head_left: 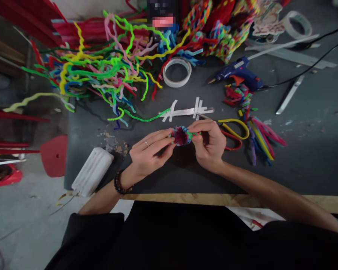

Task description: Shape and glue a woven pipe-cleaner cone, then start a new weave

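One camera, worn on the head, looks forward and steeply down over the person's chest and forearms onto the dark tabletop (169,180). It sits close: the left hand (147,152) and right hand (209,144) fall at the middle of the frame, near the tabletop's front edge. The wide lens bends the edges, taking in floor at left and the tabletop's far clutter along the top.
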Tool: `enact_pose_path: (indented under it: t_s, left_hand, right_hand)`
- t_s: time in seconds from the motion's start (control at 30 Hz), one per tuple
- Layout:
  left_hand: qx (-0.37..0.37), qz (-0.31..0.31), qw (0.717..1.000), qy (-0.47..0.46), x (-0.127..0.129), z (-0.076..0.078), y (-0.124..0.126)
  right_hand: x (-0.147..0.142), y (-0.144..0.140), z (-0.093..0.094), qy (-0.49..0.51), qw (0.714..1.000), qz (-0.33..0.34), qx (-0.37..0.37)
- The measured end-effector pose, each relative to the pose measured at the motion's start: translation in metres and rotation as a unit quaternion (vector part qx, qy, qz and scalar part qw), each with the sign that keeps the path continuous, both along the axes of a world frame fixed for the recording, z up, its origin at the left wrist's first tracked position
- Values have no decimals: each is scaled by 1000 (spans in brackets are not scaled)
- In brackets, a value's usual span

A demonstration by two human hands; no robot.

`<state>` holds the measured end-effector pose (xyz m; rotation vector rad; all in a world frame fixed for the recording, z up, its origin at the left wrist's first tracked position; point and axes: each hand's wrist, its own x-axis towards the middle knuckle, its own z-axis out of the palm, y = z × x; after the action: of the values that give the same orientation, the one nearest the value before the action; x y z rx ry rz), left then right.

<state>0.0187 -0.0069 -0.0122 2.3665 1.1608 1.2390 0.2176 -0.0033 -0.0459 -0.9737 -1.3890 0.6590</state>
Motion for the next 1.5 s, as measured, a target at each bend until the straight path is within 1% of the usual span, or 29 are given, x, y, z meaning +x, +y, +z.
enact_pose_path:
  t_s: [0.1,0.3,0.5,0.63,0.73,0.9,1.07,1.2,1.23,1.3,1.37,1.5]
  left_hand:
    - [0,-3,1000,-6,0,0,-1]
    - [-10,11,1000,-20,1,-1,-1]
    - [-22,28,998,-46,4,-2,1]
    - [-39,38,997,-52,4,-4,-1]
    - [-57,54,996,-53,3,-6,-3]
    - [-55,41,997,-44,2,-7,-5]
    - [-107,44,991,-69,2,-8,-4]
    - [-201,44,969,-133,3,-11,-8]
    - [-212,40,966,-142,3,-12,-10]
    - [-197,29,970,-138,3,-13,-12]
    - [-162,28,978,-128,2,-13,-13]
    - [-133,38,983,-119,3,-10,-13]
  right_hand:
    - [0,0,0,11,1000,9,5]
    - [0,0,0,-4,1000,4,10]
    - [1,-2,3,-11,999,41,14]
    - [1,-3,2,-26,999,31,2]
    - [1,-3,1,-36,999,35,3]
    - [1,-4,2,-48,998,47,8]
    - [1,-3,1,-36,998,51,9]
    - [0,-2,1,-21,998,61,21]
    - [0,-2,1,-28,997,65,32]
    - [0,-3,2,-52,995,71,56]
    - [0,-3,3,-63,993,71,68]
    - [0,-2,2,-51,994,78,55]
